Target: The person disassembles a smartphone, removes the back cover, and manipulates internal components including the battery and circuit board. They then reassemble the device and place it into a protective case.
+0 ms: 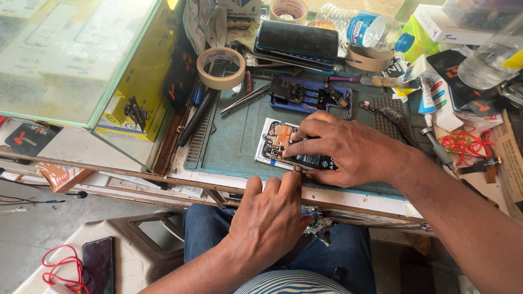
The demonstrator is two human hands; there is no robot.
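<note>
An opened smartphone (283, 147) lies back-up on the grey-green repair mat (234, 141) near the front edge of the worktop (348, 197), its circuit board and copper parts bare at the left end and its black battery (311, 161) showing toward the right. The right hand (340, 147) lies flat over the phone's right half, fingers curled down and pressing on it, the index fingertip set on the board beside the battery. The left hand (269, 218) comes up from below the worktop edge, fingers loosely bent and bunched together, with the fingertips (297, 173) touching the phone's near edge just under the battery; whether it pinches a small tool there cannot be told.

Behind the phone, farther back on the mat, lies a blue phone frame (310, 95) with dark parts on it. Metal tweezers (245, 99) lie just left of that frame, and a roll of tan tape (220, 68) sits beyond them. A dark smartphone (297, 39) lies at the back, screen up, beside a clear plastic bottle (359, 24). A screwdriver (438, 149) and a tangle of red rubber bands (463, 142) lie well to the right of the right hand. A glass case (76, 60) stands at the left. Below the worktop, another black phone (98, 264) and a red wire (60, 269) lie on a pale stool.
</note>
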